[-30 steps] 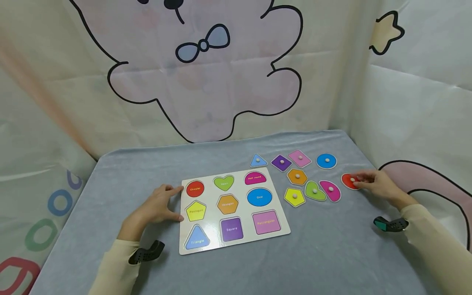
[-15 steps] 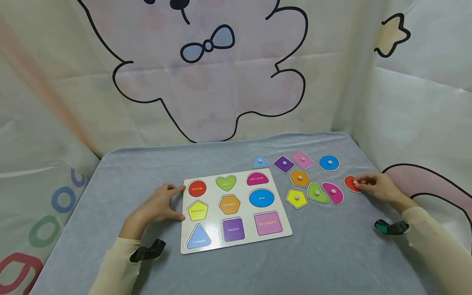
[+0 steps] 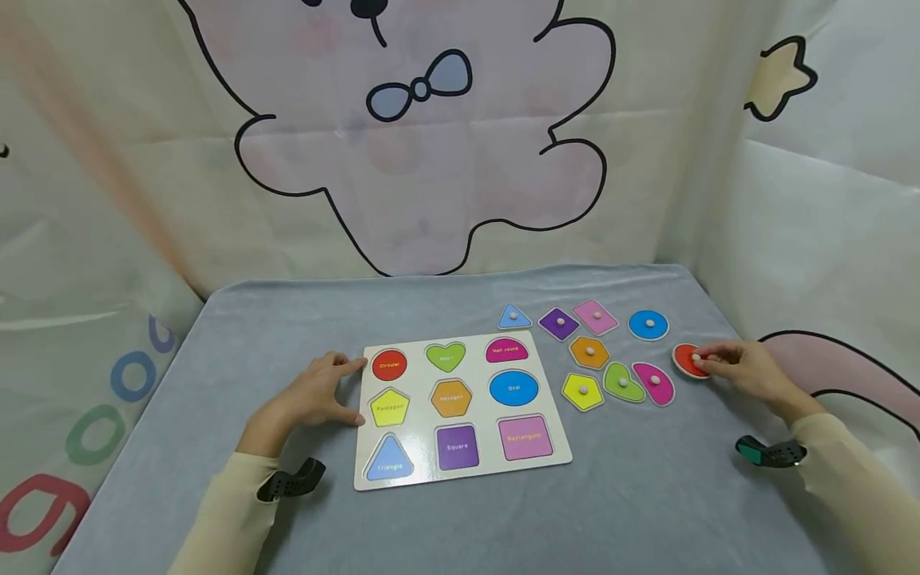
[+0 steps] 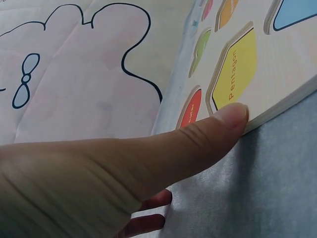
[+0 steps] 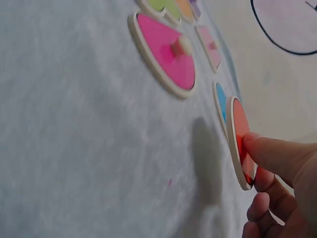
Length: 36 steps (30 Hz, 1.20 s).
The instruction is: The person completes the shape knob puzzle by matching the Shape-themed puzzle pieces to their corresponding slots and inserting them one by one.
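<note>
Right hand (image 3: 747, 375) stretched out to my right, thumb and fingertips pinching the red disc (image 3: 685, 361) at its knob, near the blue oval piece (image 3: 642, 326). Left hand (image 3: 311, 391): thumb and forefinger spread wide, touching the left edge of the board (image 3: 481, 411).

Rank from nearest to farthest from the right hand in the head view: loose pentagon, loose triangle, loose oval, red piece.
1. Red piece: held by the right hand.
2. Loose oval: left, farther back.
3. Loose pentagon: left, beside the board's right edge.
4. Loose triangle: farthest left, beyond its far edge.
</note>
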{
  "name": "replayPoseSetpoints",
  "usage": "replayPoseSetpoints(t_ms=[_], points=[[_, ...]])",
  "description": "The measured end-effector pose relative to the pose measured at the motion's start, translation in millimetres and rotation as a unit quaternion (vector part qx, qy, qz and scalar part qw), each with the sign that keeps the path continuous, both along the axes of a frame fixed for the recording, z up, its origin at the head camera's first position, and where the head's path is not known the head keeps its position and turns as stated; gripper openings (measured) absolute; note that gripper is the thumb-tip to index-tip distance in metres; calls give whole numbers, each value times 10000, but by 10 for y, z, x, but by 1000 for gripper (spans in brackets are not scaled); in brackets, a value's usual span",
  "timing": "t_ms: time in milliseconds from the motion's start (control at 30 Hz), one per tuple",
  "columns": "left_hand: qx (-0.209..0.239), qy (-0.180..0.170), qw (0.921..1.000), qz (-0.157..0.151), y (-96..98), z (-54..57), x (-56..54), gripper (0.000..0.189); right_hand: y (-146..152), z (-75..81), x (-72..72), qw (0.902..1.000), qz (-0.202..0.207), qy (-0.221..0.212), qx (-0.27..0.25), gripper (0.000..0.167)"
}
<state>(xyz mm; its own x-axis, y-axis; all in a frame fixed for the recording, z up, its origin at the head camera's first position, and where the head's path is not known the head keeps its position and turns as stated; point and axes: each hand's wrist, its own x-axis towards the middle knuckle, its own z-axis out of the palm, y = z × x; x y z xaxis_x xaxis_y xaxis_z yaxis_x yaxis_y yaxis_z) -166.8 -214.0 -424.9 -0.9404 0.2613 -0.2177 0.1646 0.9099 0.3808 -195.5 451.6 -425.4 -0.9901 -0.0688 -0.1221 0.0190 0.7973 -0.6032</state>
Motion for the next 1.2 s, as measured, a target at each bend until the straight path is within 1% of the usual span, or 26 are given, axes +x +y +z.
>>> replayPoseSetpoints(t_ms=[100,267,333,567,700,833,1033,1200], points=[[-39,-41,10000,5,7,13,-2,102,-73,32,7,9999,47,140,-58,45],[6,-25,10000,-23,11,6,-3,102,-222,122,-3,9983,144,555,-126,36],[31,-3,10000,-36,9,-4,-1,102,-289,154,-14,9976,217,647,-151,33],[63,-27,10000,-60,3,-11,9,102,-534,205,-57,9978,340,554,-157,33],[59,15,10000,-26,-2,-3,6,102,-674,246,-82,9967,491,580,-271,30],[24,-3,10000,-43,-5,-31,3,103,-802,280,-100,9957,665,564,-318,27],[49,38,10000,-52,-8,-26,-10,102,-989,282,-175,9950,749,575,-325,24],[31,20,10000,-45,-2,-11,-11,102,-1141,287,-177,9930,855,655,-481,24]])
